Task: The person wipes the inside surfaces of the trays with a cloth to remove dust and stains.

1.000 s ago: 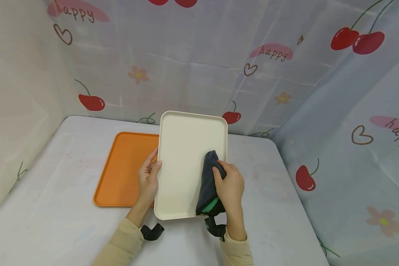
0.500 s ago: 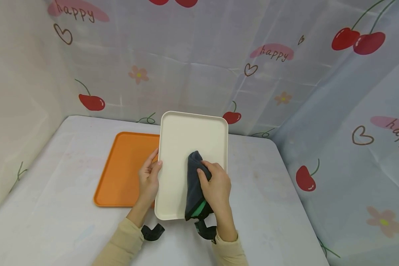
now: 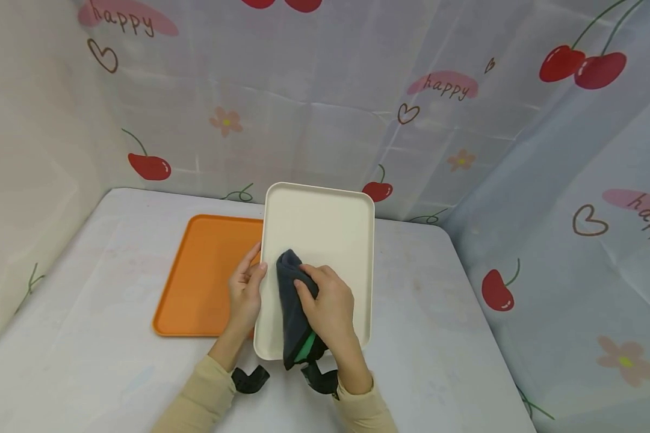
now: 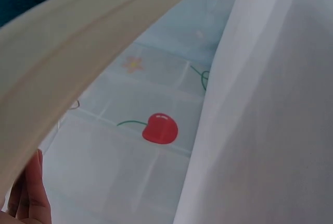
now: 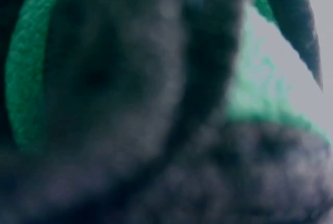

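Cloth [image 3: 292, 300] pinched against the face of a cream tray [image 3: 319, 222]

We hold the cream tray by its left long edge in our left grip [image 3: 245, 297], the thumb at the rim and the fingers reaching behind. The tray is tilted up to face us; we cannot tell whether its lower edge touches the worktop [image 3: 428, 307]. Our right grip [image 3: 329, 304] pinches the cloth between thumb and fingers, over the lower middle of the tray. Dark grey with green and a black border towards its lower end, the cloth lies lengthwise, nearer the tray's left side, and its lower tip hangs past the bottom rim.

Behind our left grip, an orange tray [image 3: 208, 276] lies flat on the worktop, its right part hidden by the cream one. We wear beige sleeves [image 3: 197, 397], with a black bent piece [image 3: 249, 379] at each wrist. A curtain [image 3: 330, 138] printed with cherries, flowers and hearts stands beyond. Blurred dark and green fabric fills most of our right wrist view.
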A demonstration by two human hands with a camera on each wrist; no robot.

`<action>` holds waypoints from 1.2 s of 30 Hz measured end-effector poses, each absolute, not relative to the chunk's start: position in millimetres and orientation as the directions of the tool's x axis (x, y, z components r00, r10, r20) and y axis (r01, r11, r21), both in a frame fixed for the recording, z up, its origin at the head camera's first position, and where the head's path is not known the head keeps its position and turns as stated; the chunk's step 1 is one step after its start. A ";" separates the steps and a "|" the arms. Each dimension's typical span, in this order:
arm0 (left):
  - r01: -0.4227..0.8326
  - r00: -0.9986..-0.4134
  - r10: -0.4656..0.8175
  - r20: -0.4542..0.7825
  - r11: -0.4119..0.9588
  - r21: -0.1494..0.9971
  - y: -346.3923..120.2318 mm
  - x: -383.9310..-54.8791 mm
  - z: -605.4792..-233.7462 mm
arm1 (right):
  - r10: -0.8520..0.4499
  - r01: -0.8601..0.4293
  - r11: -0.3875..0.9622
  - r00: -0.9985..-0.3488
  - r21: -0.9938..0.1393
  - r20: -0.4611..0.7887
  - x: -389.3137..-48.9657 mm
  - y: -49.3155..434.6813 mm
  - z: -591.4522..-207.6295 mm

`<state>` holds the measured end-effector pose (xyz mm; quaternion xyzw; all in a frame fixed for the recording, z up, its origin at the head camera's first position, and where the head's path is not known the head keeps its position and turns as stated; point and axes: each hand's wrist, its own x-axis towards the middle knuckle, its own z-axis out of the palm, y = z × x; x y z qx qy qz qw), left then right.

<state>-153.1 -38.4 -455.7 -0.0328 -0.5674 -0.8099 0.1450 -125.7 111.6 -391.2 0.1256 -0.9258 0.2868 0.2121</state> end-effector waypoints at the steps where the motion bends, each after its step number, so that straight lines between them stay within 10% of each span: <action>1: 0.272 -0.956 -0.196 0.218 -0.316 0.909 -38.3 -152.9 -455.7 | -0.120 -0.361 0.802 -0.878 -0.476 0.463 -125.5 109.9 -391.1; 36: 0.284 -0.949 -0.227 0.217 -0.321 0.904 -39.1 -153.9 -456.0 | -0.177 -0.385 0.785 -0.891 -0.486 0.419 -117.8 106.0 -393.9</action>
